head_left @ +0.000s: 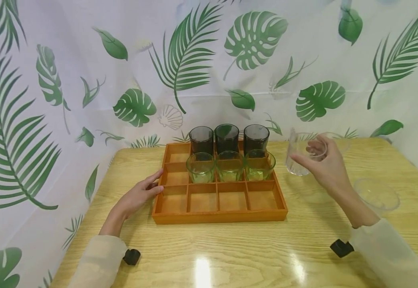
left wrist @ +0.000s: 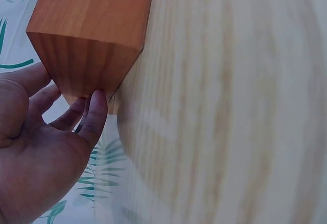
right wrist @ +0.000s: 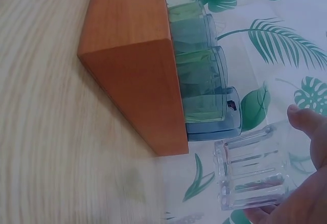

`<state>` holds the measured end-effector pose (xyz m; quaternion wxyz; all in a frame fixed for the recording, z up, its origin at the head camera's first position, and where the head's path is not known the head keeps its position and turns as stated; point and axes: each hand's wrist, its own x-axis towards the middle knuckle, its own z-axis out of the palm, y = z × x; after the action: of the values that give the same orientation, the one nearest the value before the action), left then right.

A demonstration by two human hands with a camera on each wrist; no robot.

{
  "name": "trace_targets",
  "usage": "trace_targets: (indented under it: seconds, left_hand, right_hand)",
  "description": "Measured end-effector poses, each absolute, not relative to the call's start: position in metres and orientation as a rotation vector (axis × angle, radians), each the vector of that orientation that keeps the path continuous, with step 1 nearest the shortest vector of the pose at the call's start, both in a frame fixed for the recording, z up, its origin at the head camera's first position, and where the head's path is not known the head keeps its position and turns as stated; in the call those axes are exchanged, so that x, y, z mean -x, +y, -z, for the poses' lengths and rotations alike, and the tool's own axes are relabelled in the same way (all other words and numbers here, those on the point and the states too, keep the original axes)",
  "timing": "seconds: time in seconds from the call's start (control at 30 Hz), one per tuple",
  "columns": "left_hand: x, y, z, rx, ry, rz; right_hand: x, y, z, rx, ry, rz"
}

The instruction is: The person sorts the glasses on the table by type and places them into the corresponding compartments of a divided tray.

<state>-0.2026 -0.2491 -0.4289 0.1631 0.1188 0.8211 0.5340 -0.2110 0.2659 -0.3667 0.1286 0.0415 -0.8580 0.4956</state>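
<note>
A wooden divided tray (head_left: 219, 216) sits on the table. Three dark grey glasses (head_left: 202, 138) stand in its back row, and three green-tinted glasses (head_left: 200, 170) in the middle row, both leaving the left column bare. My left hand (head_left: 137, 199) touches the tray's left side with its fingertips; in the left wrist view the fingers (left wrist: 94, 119) rest against the wood. To the right of the tray, my right hand (head_left: 325, 164) holds a clear ribbed glass (right wrist: 253, 168) above the table, thumb on the near side and fingers partly hidden behind it.
Another clear glass (head_left: 377, 195) stands on the table (head_left: 230, 248) beside my right forearm, and one more faint clear rim (head_left: 343, 144) shows behind the right hand. A white leaf-print cloth (head_left: 202, 88) hangs behind and to the left of the table.
</note>
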Motion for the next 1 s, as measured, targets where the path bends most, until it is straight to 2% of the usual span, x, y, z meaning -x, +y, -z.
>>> trace_targets:
  seconds: [1.0]
  left_hand:
    - [0.199,-0.250,0.428,-0.348,2.350,-1.530]
  right_hand:
    - [0.181,0.268,0.369,-0.212,-2.554,-1.408]
